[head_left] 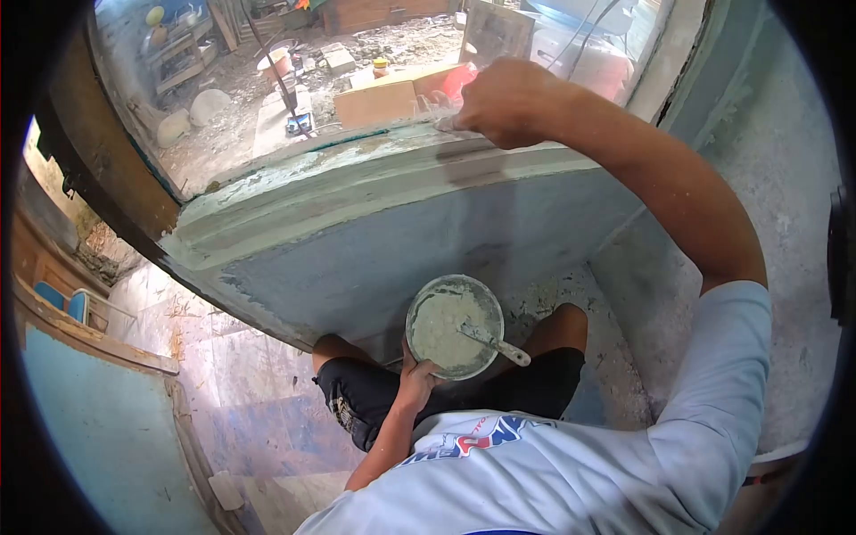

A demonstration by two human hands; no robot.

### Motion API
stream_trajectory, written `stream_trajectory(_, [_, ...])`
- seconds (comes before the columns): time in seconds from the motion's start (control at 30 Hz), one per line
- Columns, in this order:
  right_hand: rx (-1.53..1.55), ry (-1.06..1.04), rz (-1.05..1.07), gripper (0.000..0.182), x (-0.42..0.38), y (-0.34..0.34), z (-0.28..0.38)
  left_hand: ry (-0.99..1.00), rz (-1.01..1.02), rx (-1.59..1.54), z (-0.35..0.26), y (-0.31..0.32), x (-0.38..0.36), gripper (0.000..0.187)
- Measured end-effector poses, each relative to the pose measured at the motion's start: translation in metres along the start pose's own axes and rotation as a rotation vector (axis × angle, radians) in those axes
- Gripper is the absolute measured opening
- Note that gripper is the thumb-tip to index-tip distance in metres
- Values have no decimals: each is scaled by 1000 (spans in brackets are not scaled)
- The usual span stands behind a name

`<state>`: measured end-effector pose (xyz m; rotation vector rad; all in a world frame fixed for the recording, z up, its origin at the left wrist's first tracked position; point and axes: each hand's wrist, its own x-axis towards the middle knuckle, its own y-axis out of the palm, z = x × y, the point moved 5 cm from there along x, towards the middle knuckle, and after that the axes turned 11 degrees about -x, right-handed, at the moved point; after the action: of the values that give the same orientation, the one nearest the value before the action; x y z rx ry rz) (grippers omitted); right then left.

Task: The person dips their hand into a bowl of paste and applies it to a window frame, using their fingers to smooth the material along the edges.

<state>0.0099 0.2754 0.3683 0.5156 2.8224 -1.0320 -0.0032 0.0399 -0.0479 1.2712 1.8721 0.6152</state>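
Note:
My left hand (417, 379) grips the rim of a round bowl (414, 349) above my lap, thumb over the edge. Pale, wet plaster-like paste (440, 323) fills it. Across the bowl's right side rests a small trowel (510, 352), its blade in the paste and its handle sticking out over the rim. With my arm stretched out, my right hand (510, 100) is at the far edge of the window sill (357, 183), fingers curled closed. Whatever those fingers hold, if anything, is hidden. Whitish smears mark the sill beneath that hand.
Below the sill a grey wall (357, 259) faces my knees. A dark wooden frame (116, 152) stands on the left, a rough plastered wall (740, 205) on the right. Beyond the window opening, a cardboard box (379, 102) and a bucket (276, 62) sit on littered ground.

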Motion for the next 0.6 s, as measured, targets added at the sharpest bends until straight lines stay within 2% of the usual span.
stream_trajectory(0.03, [119, 10, -93, 46, -3, -5, -4, 0, -6, -14, 1, -1, 0, 92])
stream_trajectory(0.07, [117, 52, -22, 63, 0, -5, -6, 1, -12, -28, 1, 0, 0, 92])
stream_trajectory(0.2, [95, 98, 66, 75, 11, 13, -9, 28, -4, 5, -4, 8, -3, 93])
stream_trajectory(0.3, [116, 69, 31, 72, 12, 24, -6, 29, -35, -56, -1, 7, -7, 93])
stream_trajectory(0.43, [94, 23, -34, 70, 11, 0, -13, 18, -21, 1, -1, 2, -6, 93])
stream_trajectory(0.47, [120, 22, -133, 70, 16, -8, -13, 25, -20, -1, -1, 2, -5, 93])
stream_trajectory(0.6, [92, 55, 5, 71, 20, -16, -4, 20, -9, 24, 2, 3, -3, 93])
